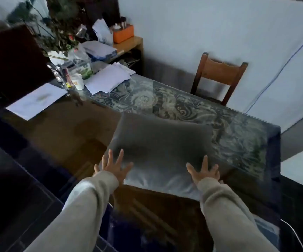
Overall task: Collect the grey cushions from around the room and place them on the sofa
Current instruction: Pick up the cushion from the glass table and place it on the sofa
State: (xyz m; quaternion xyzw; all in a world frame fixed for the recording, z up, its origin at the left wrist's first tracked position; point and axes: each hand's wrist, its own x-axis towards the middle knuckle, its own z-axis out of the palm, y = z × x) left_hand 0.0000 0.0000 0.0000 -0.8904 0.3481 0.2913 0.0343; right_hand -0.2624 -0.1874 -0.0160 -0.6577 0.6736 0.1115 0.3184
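A grey cushion [160, 142] lies flat on the glass-topped table [238, 135], near its front edge. My left hand [113, 167] is at the cushion's near left corner, fingers spread, holding nothing. My right hand [204, 170] is at the near right corner, fingers also spread and touching the cushion's edge. Both arms wear light beige sleeves. No sofa is clearly in view.
Loose papers [108, 77], a white cup [78, 81], a plant [59, 26] and clutter crowd the table's far left. A wooden chair [219, 73] stands behind the table against the pale wall. A wooden shelf with an orange box [123, 33] sits at the back.
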